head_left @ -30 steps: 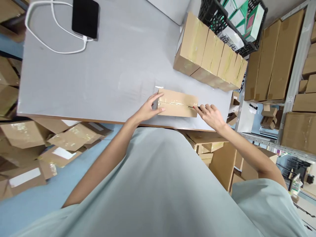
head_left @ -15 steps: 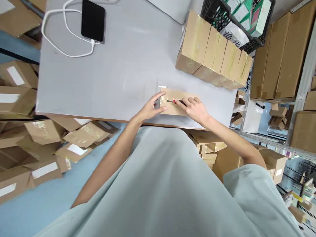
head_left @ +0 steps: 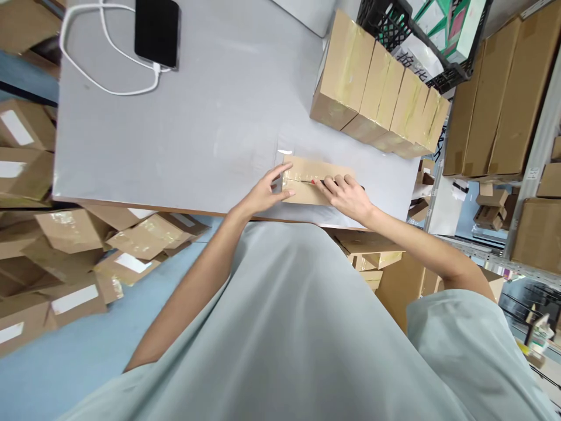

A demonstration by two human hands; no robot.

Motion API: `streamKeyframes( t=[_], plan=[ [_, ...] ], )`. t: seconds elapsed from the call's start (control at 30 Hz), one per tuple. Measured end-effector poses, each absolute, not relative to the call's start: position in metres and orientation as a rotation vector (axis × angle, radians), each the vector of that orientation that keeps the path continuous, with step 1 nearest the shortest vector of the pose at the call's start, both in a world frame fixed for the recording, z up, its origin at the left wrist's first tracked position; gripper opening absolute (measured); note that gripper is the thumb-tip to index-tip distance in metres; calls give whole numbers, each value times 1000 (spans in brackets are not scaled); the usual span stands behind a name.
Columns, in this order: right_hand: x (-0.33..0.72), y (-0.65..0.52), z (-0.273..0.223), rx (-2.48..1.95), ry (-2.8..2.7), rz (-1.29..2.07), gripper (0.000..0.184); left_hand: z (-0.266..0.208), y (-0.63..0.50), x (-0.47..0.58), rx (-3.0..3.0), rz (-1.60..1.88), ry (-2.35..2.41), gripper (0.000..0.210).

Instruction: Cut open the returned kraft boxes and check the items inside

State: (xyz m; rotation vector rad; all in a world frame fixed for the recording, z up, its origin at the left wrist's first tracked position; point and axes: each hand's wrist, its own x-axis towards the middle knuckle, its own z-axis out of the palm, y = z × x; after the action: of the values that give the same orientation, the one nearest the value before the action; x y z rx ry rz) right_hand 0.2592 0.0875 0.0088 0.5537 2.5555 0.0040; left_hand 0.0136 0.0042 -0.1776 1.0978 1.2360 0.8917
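A small taped cardboard box [head_left: 302, 193] lies near the front edge of the grey table [head_left: 210, 134]. My left hand [head_left: 264, 192] grips its left end, thumb on the near side and fingers on the far side. In my right hand [head_left: 348, 197] is a utility knife [head_left: 316, 182], red near the front and dark behind, its handle mostly covered by my fingers. The thin blade points left and lies along the taped seam on top of the box. How deep the blade sits cannot be made out.
Several taped cardboard boxes [head_left: 344, 70] stand in a row at the back right, beside a black crate [head_left: 388, 26]. A dark phone-like device [head_left: 156, 32] with a white cable [head_left: 109, 90] lies at the far left. More cartons [head_left: 72, 231] cover the floor on the left.
My right hand has drawn the knife slightly to the right along the box's seam. My left hand keeps its grip on the box end. The view has shifted a little.
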Motion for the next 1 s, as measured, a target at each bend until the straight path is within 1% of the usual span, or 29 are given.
streamKeyframes(
  t=[0.2, 0.43, 0.5, 0.63, 0.83, 0.9, 1.0],
  plan=[
    [279, 93, 14, 609, 2501, 36, 54, -181, 5, 14, 1101, 891, 1241, 102],
    [294, 89, 20, 668, 2447, 20, 55, -177, 4, 15, 1078, 906, 1220, 99],
    [294, 91, 23, 670, 2400, -1, 58, -176, 5, 15, 1083, 911, 1219, 99],
    [287, 95, 39, 621, 2283, -23, 66, -174, 6, 16, 1073, 910, 1229, 100],
    [259, 94, 73, 621, 2318, -39, 63, -171, 5, 17, 1086, 894, 1227, 101],
    [250, 96, 74, 610, 2365, -56, 62, -170, 4, 17, 1105, 884, 1225, 102],
    [240, 101, 64, 563, 2382, -77, 62, -170, 5, 17, 1123, 875, 1220, 104]
  ],
)
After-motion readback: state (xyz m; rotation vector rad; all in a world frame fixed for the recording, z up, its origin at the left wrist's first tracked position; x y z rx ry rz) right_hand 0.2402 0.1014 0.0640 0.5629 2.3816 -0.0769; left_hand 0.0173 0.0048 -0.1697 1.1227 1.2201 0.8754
